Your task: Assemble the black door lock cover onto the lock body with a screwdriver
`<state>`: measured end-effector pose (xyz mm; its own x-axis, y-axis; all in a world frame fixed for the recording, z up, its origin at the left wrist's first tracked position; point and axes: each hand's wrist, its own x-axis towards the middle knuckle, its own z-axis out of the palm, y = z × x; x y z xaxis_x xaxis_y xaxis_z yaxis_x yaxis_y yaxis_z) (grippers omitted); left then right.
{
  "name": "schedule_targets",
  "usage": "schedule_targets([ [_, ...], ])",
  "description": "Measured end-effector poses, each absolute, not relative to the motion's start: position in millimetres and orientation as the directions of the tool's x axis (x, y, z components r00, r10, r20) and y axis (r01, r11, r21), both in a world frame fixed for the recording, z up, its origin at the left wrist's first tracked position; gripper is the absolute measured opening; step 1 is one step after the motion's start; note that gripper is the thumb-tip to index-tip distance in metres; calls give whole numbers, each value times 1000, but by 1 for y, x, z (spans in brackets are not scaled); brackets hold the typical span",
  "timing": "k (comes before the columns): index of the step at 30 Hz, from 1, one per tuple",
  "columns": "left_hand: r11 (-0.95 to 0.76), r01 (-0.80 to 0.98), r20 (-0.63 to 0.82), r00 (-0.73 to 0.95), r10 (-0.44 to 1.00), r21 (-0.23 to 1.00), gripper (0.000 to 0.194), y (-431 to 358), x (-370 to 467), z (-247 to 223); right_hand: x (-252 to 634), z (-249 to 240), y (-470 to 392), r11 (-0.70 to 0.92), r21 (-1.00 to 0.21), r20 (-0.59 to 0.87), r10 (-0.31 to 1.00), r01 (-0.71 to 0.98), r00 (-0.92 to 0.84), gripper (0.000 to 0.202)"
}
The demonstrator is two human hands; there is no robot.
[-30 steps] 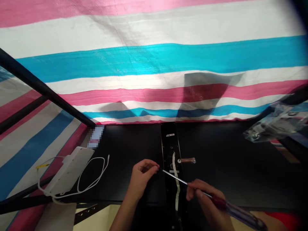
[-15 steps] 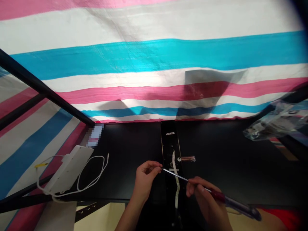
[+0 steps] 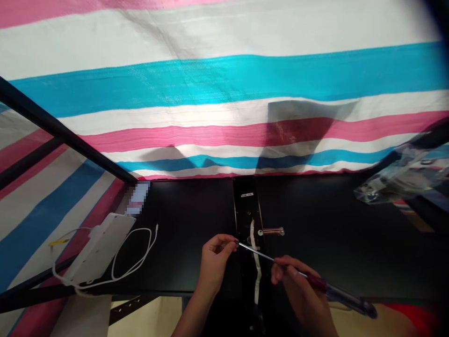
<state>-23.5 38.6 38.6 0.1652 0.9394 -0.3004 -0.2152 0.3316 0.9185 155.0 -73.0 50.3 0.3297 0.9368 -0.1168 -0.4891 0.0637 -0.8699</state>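
Observation:
A screwdriver [image 3: 256,252] with a long metal shaft and dark red handle lies across my right hand [image 3: 298,281], whose fingers are closed around it. Its tip meets the pinched fingertips of my left hand [image 3: 218,255]; anything small between them is too tiny to make out. Beneath the shaft, a long black panel [image 3: 244,204] with a small white label runs front to back, and a pale strip [image 3: 257,276] lies along it. Just right of the panel is a short copper-coloured cylinder [image 3: 274,231] with a round white end.
On the left stand a white power strip [image 3: 101,248] and its looped white cable [image 3: 135,267]. A clear plastic bag [image 3: 393,182] sits at the right. Striped sheeting [image 3: 224,79] rises behind the black table [image 3: 185,215], with black frame bars at the sides.
My left hand has shifted very slightly to the right. The screwdriver's handle end has moved a little to the left and up, still in my right hand.

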Motion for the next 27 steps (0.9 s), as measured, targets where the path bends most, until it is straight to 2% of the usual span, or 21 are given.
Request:
schedule_targets([
  [4, 343, -217, -310, 172, 935, 914, 16, 39, -22, 40, 158, 49, -76, 49, -861, -132, 940, -506, 315, 22],
  [8, 294, -79, -277, 179, 944, 952, 11, 40, -26, 51, 163, 47, -74, 37, -832, -145, 949, -554, 281, 21],
  [12, 219, -36, -206, 226, 952, 975, 5, 37, -28, 62, 162, 46, -69, 8, -735, -257, 922, -678, 290, 19],
  [15, 131, -26, -126, 155, 980, 991, 5, 32, -29, 60, 149, 51, -66, 23, -640, -336, 890, -768, 308, 17],
  [17, 87, -74, -82, 62, 995, 993, 5, 30, -29, 56, 137, 56, -63, 26, -569, -375, 881, -822, 287, 18],
  [20, 68, -240, -72, -7, 997, 968, 9, 28, -27, 57, 120, 63, -59, 33, -473, -443, 855, -880, 271, 19],
  [23, 60, -382, -41, 59, 997, 922, 11, 26, -25, 75, 110, 71, -58, 29, -397, -478, 847, -918, 233, 22],
  [27, -47, -452, 117, 129, 985, 891, 7, 19, -22, 101, 106, 82, -58, -6, -334, -498, 850, -942, 171, 25],
])
